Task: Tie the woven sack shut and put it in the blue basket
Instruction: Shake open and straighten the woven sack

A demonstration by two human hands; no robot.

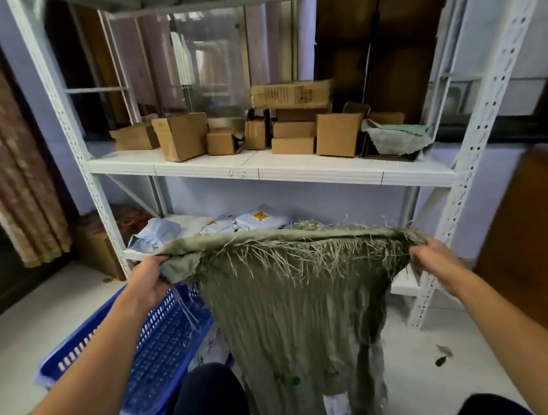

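A grey-green woven sack [299, 309] hangs in front of me, its frayed top edge stretched wide between my hands. My left hand [148, 281] grips the top left corner. My right hand [435, 257] grips the top right corner. Loose threads dangle from the mouth, which is untied. The sack's lower part reaches down between my knees. A blue perforated basket [153, 355] stands on the floor at the lower left, just beside the sack and under my left forearm.
A white metal shelf rack [296, 170] stands right behind the sack, with several cardboard boxes [180, 136] on the middle shelf and grey mailer bags [235, 223] on the lower one. A curtain [6, 161] hangs at the left. Pale floor [440, 374] lies to the right.
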